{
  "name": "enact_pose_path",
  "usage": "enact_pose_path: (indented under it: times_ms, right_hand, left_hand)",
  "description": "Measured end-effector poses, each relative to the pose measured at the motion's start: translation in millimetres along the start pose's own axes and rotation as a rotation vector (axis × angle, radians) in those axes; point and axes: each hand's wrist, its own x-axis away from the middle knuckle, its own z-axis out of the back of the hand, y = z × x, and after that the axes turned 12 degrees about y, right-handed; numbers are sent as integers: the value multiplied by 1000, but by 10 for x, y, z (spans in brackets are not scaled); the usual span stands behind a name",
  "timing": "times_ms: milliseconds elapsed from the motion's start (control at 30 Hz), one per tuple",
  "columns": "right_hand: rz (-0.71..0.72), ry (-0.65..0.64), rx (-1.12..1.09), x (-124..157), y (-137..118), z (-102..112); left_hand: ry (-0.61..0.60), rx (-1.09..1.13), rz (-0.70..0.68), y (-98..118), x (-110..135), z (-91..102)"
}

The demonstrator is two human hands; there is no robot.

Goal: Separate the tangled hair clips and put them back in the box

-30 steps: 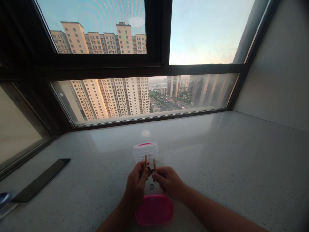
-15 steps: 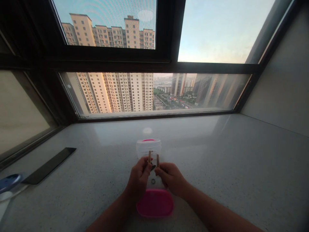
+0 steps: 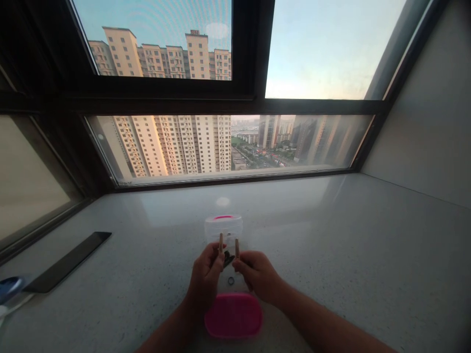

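Observation:
My left hand [image 3: 205, 278] pinches one wooden clothespin half [image 3: 221, 242], held upright. My right hand [image 3: 257, 274] pinches the other wooden half [image 3: 237, 247], also upright. A dark metal spring [image 3: 228, 258] sits between the two pieces, at my fingertips. Just beyond them stands a clear plastic container [image 3: 223, 228] with something pink inside. A small metal ring [image 3: 230, 281] lies on the counter below my hands. A pink lid [image 3: 233, 316] lies flat between my forearms.
The grey speckled counter [image 3: 331, 235] runs to a wide window with tall buildings outside. A black phone [image 3: 64, 262] lies at the left, with a blue object [image 3: 9, 287] at the left edge. A wall rises at the right.
The view shifted slightly with my head. Both hands stay pinched on the two wooden pieces in the same pose; no object on the counter has moved.

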Motion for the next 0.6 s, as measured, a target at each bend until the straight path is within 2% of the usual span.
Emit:
enact_pose_path:
  times_ms: [600]
  right_hand:
    - [-73, 27, -87, -6, 62, -29]
  left_hand:
    - [-38, -79, -54, 54, 7, -10]
